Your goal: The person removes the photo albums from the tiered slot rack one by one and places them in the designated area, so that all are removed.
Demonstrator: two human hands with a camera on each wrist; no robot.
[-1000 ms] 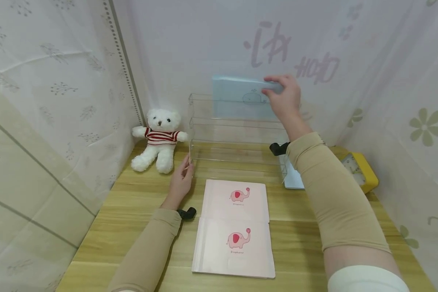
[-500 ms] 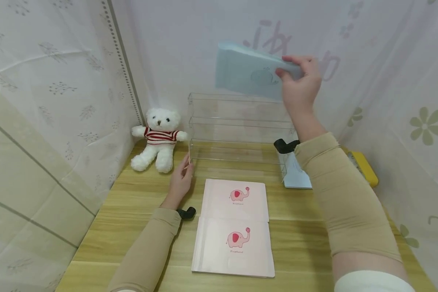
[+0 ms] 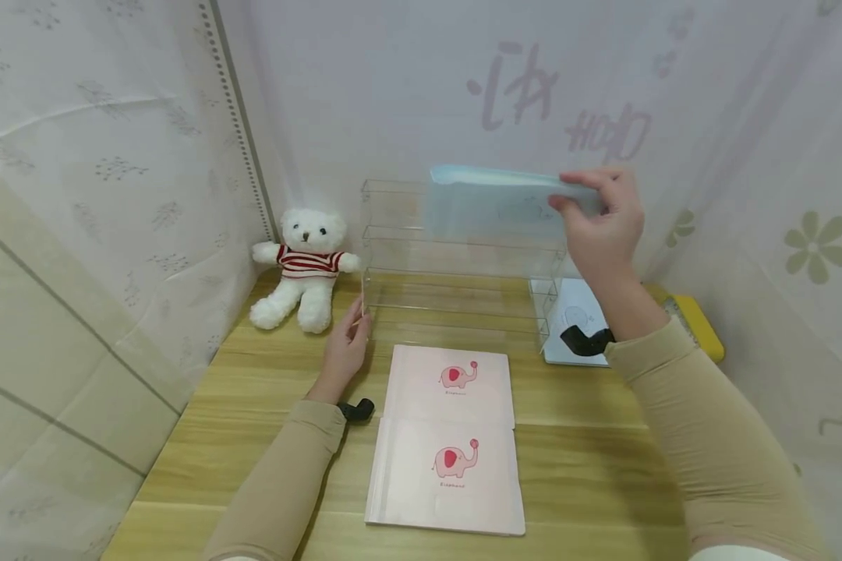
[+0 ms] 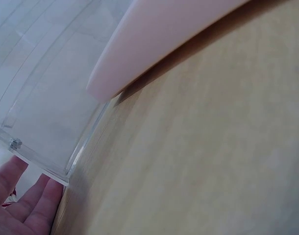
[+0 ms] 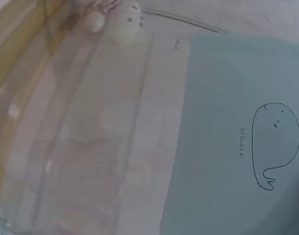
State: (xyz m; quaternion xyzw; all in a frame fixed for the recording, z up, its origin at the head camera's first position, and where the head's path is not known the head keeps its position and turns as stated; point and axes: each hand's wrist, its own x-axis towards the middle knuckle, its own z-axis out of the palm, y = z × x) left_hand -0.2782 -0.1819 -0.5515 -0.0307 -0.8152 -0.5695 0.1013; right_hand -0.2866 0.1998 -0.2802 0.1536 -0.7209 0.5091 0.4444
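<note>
Blue booklet [image 3: 494,204] pinched in right hand [image 3: 603,226] above clear rack [image 3: 456,265]

The right hand [image 3: 603,226] now holds the blue whale notebook [image 3: 494,206] lower and nearer the person than half a second ago, in front of the clear rack's [image 3: 456,261] upper tiers (it was raised above the rack).

Bright, soft light (wrist views blurred)
</note>
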